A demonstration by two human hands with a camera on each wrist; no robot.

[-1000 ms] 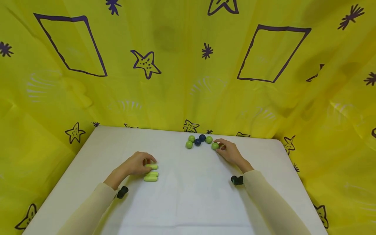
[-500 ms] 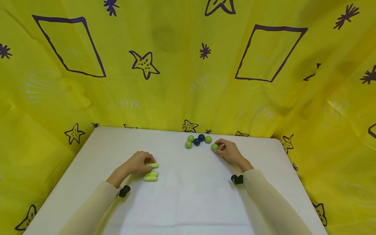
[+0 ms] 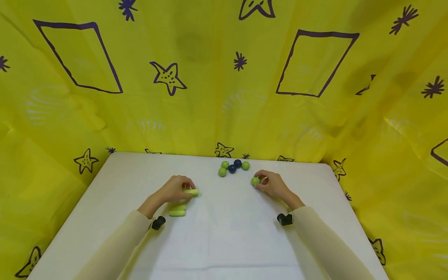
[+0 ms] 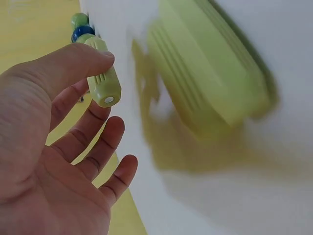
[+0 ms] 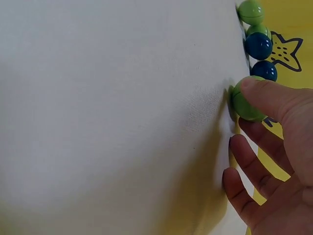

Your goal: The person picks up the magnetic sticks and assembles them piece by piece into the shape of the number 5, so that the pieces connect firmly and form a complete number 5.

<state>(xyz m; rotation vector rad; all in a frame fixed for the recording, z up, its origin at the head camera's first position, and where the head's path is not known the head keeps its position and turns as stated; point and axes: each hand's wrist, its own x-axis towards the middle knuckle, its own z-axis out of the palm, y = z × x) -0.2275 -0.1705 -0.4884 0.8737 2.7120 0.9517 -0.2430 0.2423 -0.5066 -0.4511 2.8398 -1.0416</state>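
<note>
- While the left hand (image 3: 177,188) pinches a light green stick (image 3: 192,191) between thumb and fingertips, the right hand (image 3: 274,184) pinches a green ball (image 3: 255,181).
- Left grip: closed down to the stick's thickness, with the remaining fingers loosely bent; the stick's near end shows a small white disc.
- Right grip: thumb and index finger curled on the ball, other fingers bent and apart from it.
- The held stick is left of centre over the white desk (image 3: 224,233); the held ball is right of centre. Whether either touches the surface, I cannot tell.
- Two more green sticks (image 3: 177,213) lie side by side, nearer the person than the left hand.
- Near the far edge sit three other green balls (image 3: 222,172) and two dark blue balls (image 3: 232,168), clustered.
- Behind hangs a yellow sheet (image 3: 206,116) printed with dark stars and four-sided outlines.
</note>
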